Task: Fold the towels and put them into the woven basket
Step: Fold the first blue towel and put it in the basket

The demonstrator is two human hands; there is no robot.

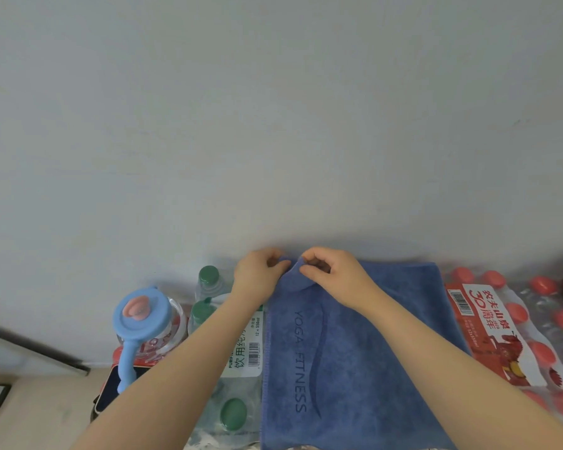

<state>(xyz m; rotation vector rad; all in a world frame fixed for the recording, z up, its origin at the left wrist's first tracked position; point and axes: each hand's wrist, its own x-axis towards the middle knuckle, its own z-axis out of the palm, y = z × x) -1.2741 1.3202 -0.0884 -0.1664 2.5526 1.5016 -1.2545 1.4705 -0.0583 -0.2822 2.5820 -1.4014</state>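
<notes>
My blue towel (355,352) lies flat over shrink-wrapped packs of bottled water: green-capped bottles (228,368) left of my fingers, red-capped bottles (533,336) right. A blue-lidded jug (143,319) stands farther left. My left hand (257,274) and right hand (332,274) pinch the towel's far left corner against the plain grey wall (273,125).

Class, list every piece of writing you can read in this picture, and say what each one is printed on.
"YOGA FITNESS": blue towel.
"饮用纯", "12 × 550ml": label on green-capped bottle pack.
"农夫山泉", "30周年": red label on red-capped bottle pack.
Barcode digits and small print on both packs: too small to read.
</notes>
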